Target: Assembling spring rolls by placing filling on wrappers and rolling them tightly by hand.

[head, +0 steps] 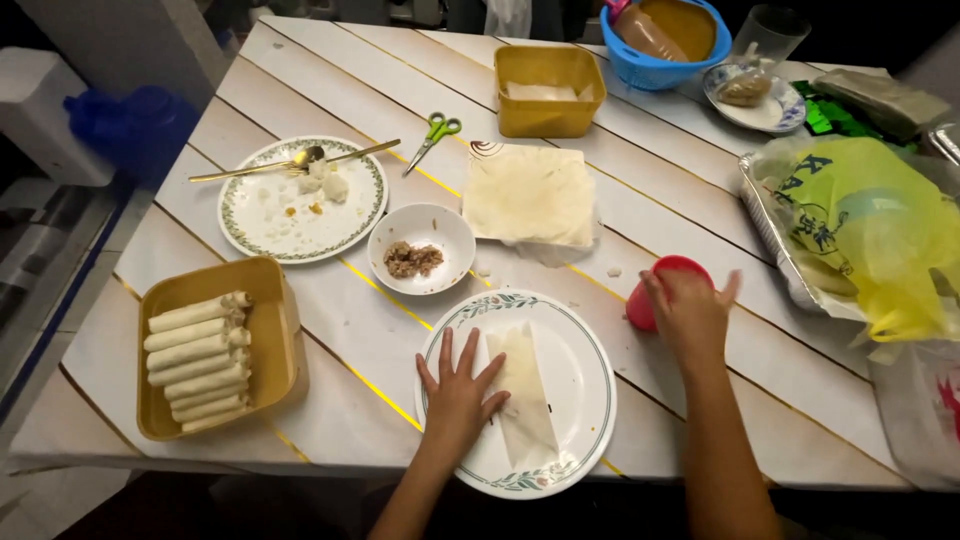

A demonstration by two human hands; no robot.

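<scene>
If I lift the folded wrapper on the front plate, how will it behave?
The wrapper looks thin and translucent, so it would probably droop and might tear. It lies flat under the left hand, so it seems light.

Pale folded wrapper [522,392] flat on plate [585,350]; red cup [645,300] beside.

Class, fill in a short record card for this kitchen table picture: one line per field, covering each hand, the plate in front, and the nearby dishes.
Left hand: left hand flat, fingers spread, pressing the folded wrapper
Right hand: right hand over the red cup, grip unclear
Front plate: white plate with leafy rim, holding the wrapper
Small bowl: white bowl with brown minced filling
Finished rolls: stacked in a yellow tub at the left
Spare wrappers: flat stack behind the bowl
Scissors: green-handled scissors lying on the table
</scene>
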